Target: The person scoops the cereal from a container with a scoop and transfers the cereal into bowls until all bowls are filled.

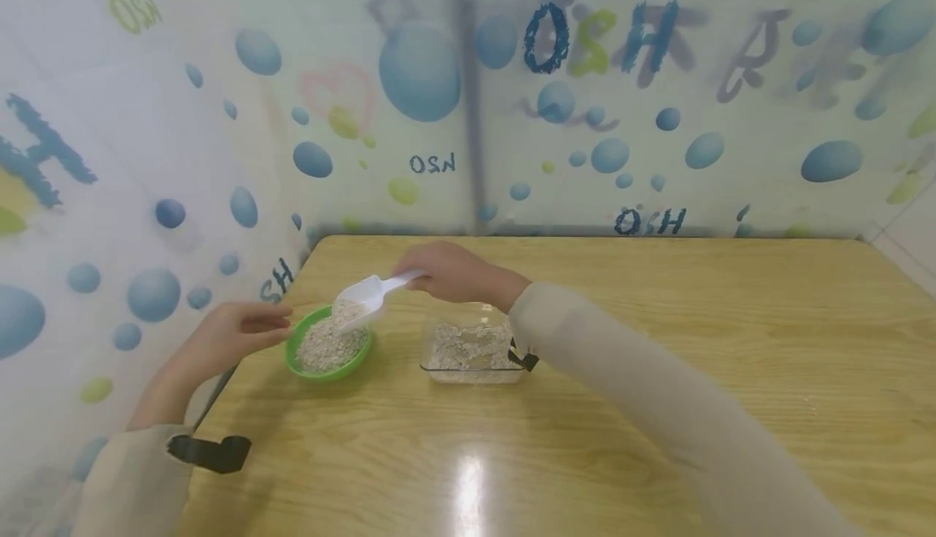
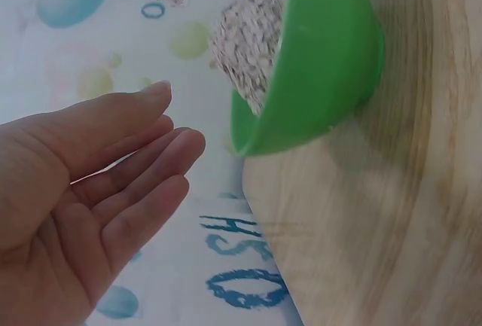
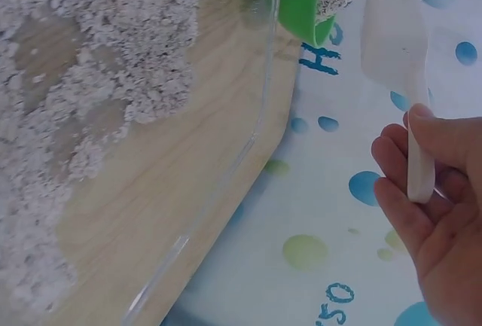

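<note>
My right hand (image 1: pixel 448 270) grips the handle of a white scoop (image 1: pixel 371 292), which tilts over a green bowl (image 1: pixel 331 376) with oat flakes in it. In the right wrist view the thumb and fingers pinch the scoop's handle (image 3: pixel 422 172). The oats (image 2: pixel 252 44) in the bowl are heaped up to the rim. Beside the bowl, on its left, my left hand (image 1: pixel 234 334) is held with fingers loosely extended and nothing in it; the left wrist view shows a gap between this hand (image 2: pixel 98 183) and the bowl (image 2: pixel 331 62).
A clear glass container (image 1: pixel 475 376) stands right of the bowl, under my right wrist, with a thin, patchy layer of oats (image 3: pixel 158 55) inside. Both sit on a wood-grain table (image 1: pixel 658 456). A wall covering with blue dots (image 1: pixel 420 74) rises behind and to the left.
</note>
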Demonstrator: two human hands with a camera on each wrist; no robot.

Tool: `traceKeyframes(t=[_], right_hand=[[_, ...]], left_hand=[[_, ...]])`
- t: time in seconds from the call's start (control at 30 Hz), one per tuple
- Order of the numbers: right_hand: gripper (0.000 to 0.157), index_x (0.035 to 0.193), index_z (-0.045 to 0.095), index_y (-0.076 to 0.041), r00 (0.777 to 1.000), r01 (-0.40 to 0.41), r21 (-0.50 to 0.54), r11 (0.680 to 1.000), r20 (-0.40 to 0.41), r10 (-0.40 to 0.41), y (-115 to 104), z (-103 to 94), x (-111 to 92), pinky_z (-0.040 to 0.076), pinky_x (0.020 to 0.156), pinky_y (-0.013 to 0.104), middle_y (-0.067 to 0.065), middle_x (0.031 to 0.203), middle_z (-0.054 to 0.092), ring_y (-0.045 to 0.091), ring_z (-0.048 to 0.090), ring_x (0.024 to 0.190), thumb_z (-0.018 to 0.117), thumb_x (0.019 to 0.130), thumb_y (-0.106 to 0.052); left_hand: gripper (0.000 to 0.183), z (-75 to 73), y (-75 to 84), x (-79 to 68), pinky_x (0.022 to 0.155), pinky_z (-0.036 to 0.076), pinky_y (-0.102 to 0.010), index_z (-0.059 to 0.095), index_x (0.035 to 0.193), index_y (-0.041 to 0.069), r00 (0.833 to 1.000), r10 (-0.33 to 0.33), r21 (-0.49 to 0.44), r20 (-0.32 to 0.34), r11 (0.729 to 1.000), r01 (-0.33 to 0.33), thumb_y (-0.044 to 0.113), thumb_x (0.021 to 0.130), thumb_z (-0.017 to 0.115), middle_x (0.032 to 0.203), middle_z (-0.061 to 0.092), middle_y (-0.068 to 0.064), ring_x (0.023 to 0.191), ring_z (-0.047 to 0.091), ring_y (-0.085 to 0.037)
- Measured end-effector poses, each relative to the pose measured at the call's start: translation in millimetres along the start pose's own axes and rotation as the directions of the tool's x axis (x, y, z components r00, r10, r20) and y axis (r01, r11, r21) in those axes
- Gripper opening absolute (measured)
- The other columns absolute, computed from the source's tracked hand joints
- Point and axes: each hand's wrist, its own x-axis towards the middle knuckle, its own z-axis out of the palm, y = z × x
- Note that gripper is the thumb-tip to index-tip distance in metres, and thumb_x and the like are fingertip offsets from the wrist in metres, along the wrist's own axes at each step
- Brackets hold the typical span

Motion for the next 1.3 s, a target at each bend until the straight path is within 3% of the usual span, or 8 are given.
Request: traceKeyframes(t=[0.43, 0.67, 1.07, 1.2, 1.3], right_hand=[[0.023, 0.111, 0.065, -0.006, 0.993, -0.052, -0.025, 0.998, 0.104, 0.054, -8, 8.4, 37, 0.039, 0.093, 0.022, 0.005, 0.108, 0.064, 0.017, 0.056, 0.103, 0.057, 0.09, -0.006], [0.026, 0.116, 0.062, -0.006, 0.979, -0.077, -0.025, 0.997, 0.189, 0.08, -16, 7.8, 45, 0.036, 0.097, 0.022, 0.004, 0.116, 0.061, 0.017, 0.052, 0.111, 0.054, 0.092, -0.006], [0.03, 0.121, 0.058, -0.008, 0.96, -0.092, -0.076, 0.993, 0.257, 0.109, -24, 5.3, 53, 0.032, 0.1, 0.021, 0.003, 0.122, 0.057, 0.016, 0.047, 0.117, 0.051, 0.092, -0.003], [0.035, 0.123, 0.058, -0.009, 0.963, -0.029, -0.154, 0.988, 0.262, 0.07, -29, 4.7, 54, 0.031, 0.1, 0.021, 0.002, 0.123, 0.056, 0.016, 0.045, 0.116, 0.051, 0.09, 0.001], [0.037, 0.123, 0.058, -0.011, 0.963, 0.045, -0.261, 0.964, 0.269, 0.028, -36, 2.6, 55, 0.033, 0.098, 0.021, 0.001, 0.121, 0.056, 0.015, 0.046, 0.113, 0.053, 0.088, 0.001]], left_hand=[[0.045, 8.0, -16.8, 2.1, 0.08, 0.05, -0.045, 0.054, 0.119, -0.012, 0.999, -0.048, -0.005, 0.001, 0.999, 0.048, 0.018, 0.086, 0.065, 0.108, 0.06, -0.026, 0.097, 0.06, -0.036], [0.044, 11.5, -20.9, 2.7, 0.078, 0.052, -0.044, 0.054, 0.119, -0.01, 0.999, -0.032, -0.062, 0.027, 0.998, 0.033, 0.015, 0.086, 0.066, 0.111, 0.058, -0.027, 0.095, 0.06, -0.038], [0.041, 12.5, -22.1, 5.3, 0.075, 0.052, -0.045, 0.056, 0.119, -0.008, 0.999, -0.003, -0.034, 0.042, 0.999, 0.005, 0.013, 0.085, 0.066, 0.115, 0.055, -0.029, 0.094, 0.059, -0.038], [0.041, 13.2, -22.7, 6.1, 0.075, 0.052, -0.045, 0.056, 0.118, -0.008, 0.999, -0.002, -0.032, 0.041, 0.999, 0.003, 0.013, 0.085, 0.066, 0.114, 0.056, -0.028, 0.094, 0.06, -0.038], [0.041, 13.9, -24.2, 6.6, 0.075, 0.052, -0.045, 0.056, 0.119, -0.008, 0.999, -0.001, -0.028, 0.039, 1.0, 0.002, 0.014, 0.086, 0.066, 0.114, 0.056, -0.028, 0.093, 0.06, -0.037]])
